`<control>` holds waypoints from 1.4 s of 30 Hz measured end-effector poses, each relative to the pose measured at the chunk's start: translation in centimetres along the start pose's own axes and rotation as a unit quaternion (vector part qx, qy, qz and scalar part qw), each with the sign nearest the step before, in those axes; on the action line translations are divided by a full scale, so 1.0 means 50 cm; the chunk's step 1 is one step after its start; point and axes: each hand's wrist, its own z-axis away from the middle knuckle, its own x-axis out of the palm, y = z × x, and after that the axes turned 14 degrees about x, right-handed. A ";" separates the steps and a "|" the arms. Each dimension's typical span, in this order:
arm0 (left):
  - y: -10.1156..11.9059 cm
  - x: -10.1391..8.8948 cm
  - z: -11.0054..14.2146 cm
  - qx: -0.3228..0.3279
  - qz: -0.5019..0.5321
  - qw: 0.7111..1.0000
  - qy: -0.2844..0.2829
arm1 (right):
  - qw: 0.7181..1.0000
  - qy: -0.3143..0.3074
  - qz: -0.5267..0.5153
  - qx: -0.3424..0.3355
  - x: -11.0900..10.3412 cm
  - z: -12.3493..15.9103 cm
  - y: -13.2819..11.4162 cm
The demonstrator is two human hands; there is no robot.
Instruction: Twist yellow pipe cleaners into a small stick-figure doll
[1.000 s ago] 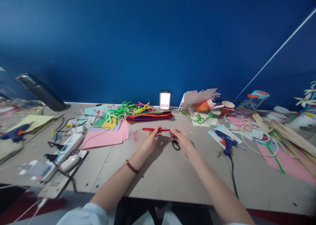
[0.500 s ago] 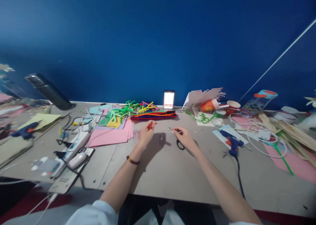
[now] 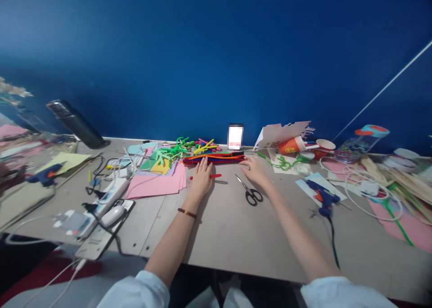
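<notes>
My left hand [image 3: 201,179] lies with its fingers stretched out, their tips at the front edge of a bundle of coloured pipe cleaners [image 3: 222,157], mostly red, orange and purple. Under that hand a short red piece [image 3: 215,176] shows on both sides, flat on the table. My right hand [image 3: 254,169] is open at the bundle's right end, fingers slightly bent; whether the fingertips touch it I cannot tell. Just below the right hand, small scissors [image 3: 249,192] with black handles rest on the table, blades slightly apart.
Pink paper sheets [image 3: 155,184] and green pipe cleaners [image 3: 168,150] lie left. A phone [image 3: 235,137] stands against the blue wall. Right are a blue glue gun [image 3: 324,196], orange paper cups [image 3: 292,144] and a coiled white cable [image 3: 374,188]. A power strip [image 3: 108,204] sits front left.
My right hand has let go of the scissors and moved up to the bundle. The red piece has left my left hand's grasp and lies on the table; that hand's fingers have straightened.
</notes>
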 end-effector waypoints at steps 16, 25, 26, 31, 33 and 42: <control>-0.004 0.008 0.004 -0.003 0.043 0.999 -0.009 | 0.998 0.014 0.054 -0.043 -0.001 -0.023 0.023; -0.005 0.013 0.005 -0.005 0.050 0.999 -0.014 | 0.995 0.010 0.022 -0.095 -0.019 -0.027 0.045; -0.005 0.012 0.004 -0.006 0.051 0.999 -0.013 | 0.995 0.000 0.032 -0.095 -0.014 -0.025 0.045; 0.000 0.007 0.003 -0.014 0.046 0.999 -0.022 | 0.991 -0.030 0.088 -0.099 -0.004 -0.016 0.040; 0.001 0.005 0.002 -0.017 0.043 0.999 -0.024 | 0.990 -0.037 0.099 -0.092 -0.006 -0.015 0.037; 0.001 0.001 0.003 -0.028 0.052 0.998 -0.033 | 0.994 0.022 0.058 -0.090 -0.012 -0.022 0.039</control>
